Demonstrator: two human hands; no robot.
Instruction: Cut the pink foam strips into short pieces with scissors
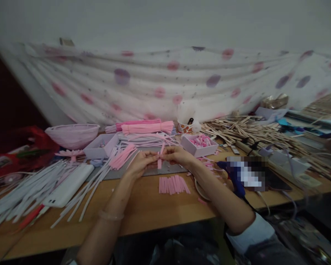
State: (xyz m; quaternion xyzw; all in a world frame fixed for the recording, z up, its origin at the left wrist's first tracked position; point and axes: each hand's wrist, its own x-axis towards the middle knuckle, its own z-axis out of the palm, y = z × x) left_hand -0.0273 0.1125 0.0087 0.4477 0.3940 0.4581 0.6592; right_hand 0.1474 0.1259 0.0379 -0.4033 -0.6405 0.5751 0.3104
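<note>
My left hand (pixel 141 162) and my right hand (pixel 177 156) meet over the grey mat (pixel 113 174). Their fingertips pinch short pink pipe cleaner pieces (pixel 159 163) between them, one reaching up at a slant and others hanging down. How the pieces join is too small to make out. Nearer to me, a row of cut pink pipe cleaner pieces (pixel 173 184) lies side by side on the wooden table (pixel 143 213). Past the left hand lies a bunch of longer pink pipe cleaners (pixel 123 156).
Behind my hands stand a box of pink pieces (pixel 200 150), another small box (pixel 101 145) and a patterned cup (pixel 184 127). White pipe cleaners (pixel 24 191) and a white phone (pixel 68 185) lie left. A blue glue gun (pixel 236 180) and wooden sticks (pixel 253 132) occupy the right.
</note>
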